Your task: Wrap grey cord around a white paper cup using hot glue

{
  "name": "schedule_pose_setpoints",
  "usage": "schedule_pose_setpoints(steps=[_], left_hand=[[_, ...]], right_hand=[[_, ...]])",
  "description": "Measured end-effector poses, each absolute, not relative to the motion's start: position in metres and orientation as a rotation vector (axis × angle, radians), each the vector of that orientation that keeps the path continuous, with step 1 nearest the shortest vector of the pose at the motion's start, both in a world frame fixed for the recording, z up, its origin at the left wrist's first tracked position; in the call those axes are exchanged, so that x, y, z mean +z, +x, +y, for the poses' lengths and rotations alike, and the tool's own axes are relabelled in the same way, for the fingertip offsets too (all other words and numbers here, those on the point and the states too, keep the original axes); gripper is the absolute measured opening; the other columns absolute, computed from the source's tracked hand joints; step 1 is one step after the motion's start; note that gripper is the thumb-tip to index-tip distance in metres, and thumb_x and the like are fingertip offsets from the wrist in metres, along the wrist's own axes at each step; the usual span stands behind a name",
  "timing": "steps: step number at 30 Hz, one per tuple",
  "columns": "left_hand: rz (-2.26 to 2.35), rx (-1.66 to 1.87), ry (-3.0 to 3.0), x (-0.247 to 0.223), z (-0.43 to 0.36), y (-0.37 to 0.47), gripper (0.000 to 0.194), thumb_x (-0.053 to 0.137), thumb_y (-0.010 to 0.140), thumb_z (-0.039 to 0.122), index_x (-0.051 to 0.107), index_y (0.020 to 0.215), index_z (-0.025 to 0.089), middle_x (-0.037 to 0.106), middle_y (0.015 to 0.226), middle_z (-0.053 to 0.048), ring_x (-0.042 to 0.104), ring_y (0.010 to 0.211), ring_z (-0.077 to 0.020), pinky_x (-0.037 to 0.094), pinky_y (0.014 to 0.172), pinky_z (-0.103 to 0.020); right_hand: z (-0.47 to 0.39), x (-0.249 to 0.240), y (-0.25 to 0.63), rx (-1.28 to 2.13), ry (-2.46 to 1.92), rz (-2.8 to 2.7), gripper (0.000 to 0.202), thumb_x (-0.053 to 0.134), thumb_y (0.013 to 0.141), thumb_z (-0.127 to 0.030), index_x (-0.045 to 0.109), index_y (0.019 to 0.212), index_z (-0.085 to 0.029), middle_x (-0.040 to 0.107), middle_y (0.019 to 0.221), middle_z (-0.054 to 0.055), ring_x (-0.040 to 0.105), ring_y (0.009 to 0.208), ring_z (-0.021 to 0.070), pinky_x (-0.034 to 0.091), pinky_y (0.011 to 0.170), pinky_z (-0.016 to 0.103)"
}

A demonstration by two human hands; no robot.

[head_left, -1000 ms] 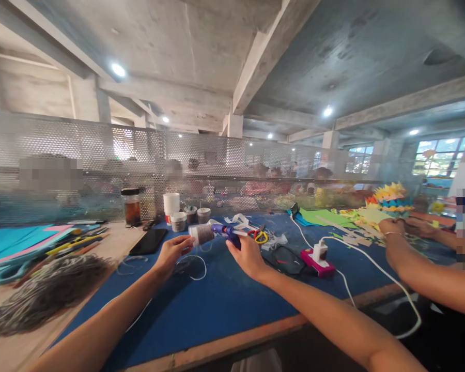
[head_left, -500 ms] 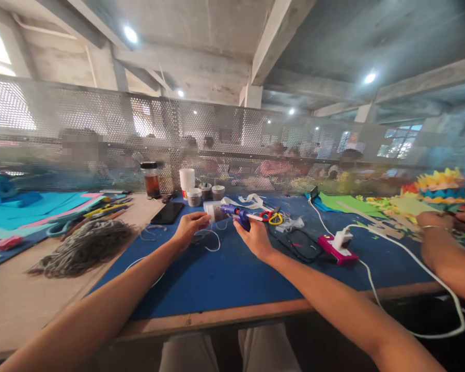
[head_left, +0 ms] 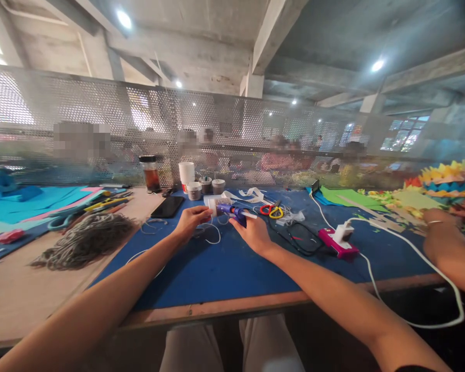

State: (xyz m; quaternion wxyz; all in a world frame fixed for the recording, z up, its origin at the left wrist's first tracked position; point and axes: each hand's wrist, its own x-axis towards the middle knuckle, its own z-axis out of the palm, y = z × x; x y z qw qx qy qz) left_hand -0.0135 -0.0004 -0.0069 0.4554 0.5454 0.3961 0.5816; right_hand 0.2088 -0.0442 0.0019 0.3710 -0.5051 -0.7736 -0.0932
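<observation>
My left hand [head_left: 191,221] is closed, its fingertips pinching the side of a small white cup [head_left: 211,202] held above the blue table mat [head_left: 217,274]. In my right hand [head_left: 254,233] is a purple hot glue gun [head_left: 235,211], gripped by its handle, with a pale glue stick in its rear. Its nozzle points left and is right at the cup; whether they touch I cannot tell. A thin white cord [head_left: 217,235] loops on the mat below the cup. Just beyond my right hand lie scissors [head_left: 272,211] with red and yellow handles.
Several small cups [head_left: 194,191], a jar of dark liquid [head_left: 150,174] and a phone [head_left: 168,206] sit behind. A grey yarn bundle [head_left: 87,242] lies left. On the right are a pink power strip [head_left: 338,243] with white cable and another person's arm [head_left: 445,248]. A perforated screen [head_left: 225,139] stands behind.
The view has tipped down slightly. The glue gun's nozzle has shifted a little left against the cup. Both hands keep their holds.
</observation>
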Motion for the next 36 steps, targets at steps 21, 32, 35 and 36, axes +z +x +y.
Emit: schedule_pose_setpoints(steps=[21,32,35,36], left_hand=[[0.978,1.417,1.385,-0.0029,-0.0066,-0.0113,0.036,0.08,0.061,0.04,0.073,0.084,0.013,0.068,0.077,-0.004,0.061,0.071,-0.0162,0.05,0.082,-0.035],[1.008,1.41,1.383,-0.0047,-0.0032,-0.0124,0.036,0.08,0.061,0.04,0.073,0.084,0.014,0.069,0.079,-0.005,0.062,0.072,-0.0164,0.05,0.082,-0.035],[1.001,1.413,1.394,-0.0051,-0.0031,-0.0129,0.036,0.08,0.061,0.04,0.073,0.084,0.014,0.069,0.079,-0.005,0.062,0.071,-0.0162,0.05,0.081,-0.034],[0.999,1.414,1.394,-0.0051,-0.0031,-0.013,0.036,0.08,0.061,0.041,0.073,0.084,0.014,0.069,0.079,-0.005,0.062,0.071,-0.016,0.05,0.081,-0.033]], right_hand=[[-0.0434,0.0019,0.2085,-0.35,-1.359,-2.025,0.043,0.039,0.092,-0.056,0.059,0.109,-0.022,0.071,0.075,0.002,0.066,0.068,0.0185,0.033,0.057,0.024],[-0.0446,0.0034,0.2087,-0.333,-1.397,-2.052,0.042,0.04,0.092,-0.055,0.06,0.107,-0.021,0.071,0.076,0.003,0.067,0.069,0.0184,0.034,0.058,0.023],[-0.0448,0.0028,0.2086,-0.344,-1.393,-2.048,0.041,0.041,0.092,-0.055,0.06,0.106,-0.022,0.07,0.076,0.003,0.066,0.068,0.0184,0.034,0.057,0.023],[-0.0449,0.0024,0.2085,-0.345,-1.392,-2.05,0.041,0.041,0.092,-0.055,0.06,0.106,-0.022,0.07,0.076,0.003,0.066,0.068,0.0182,0.034,0.057,0.023]])
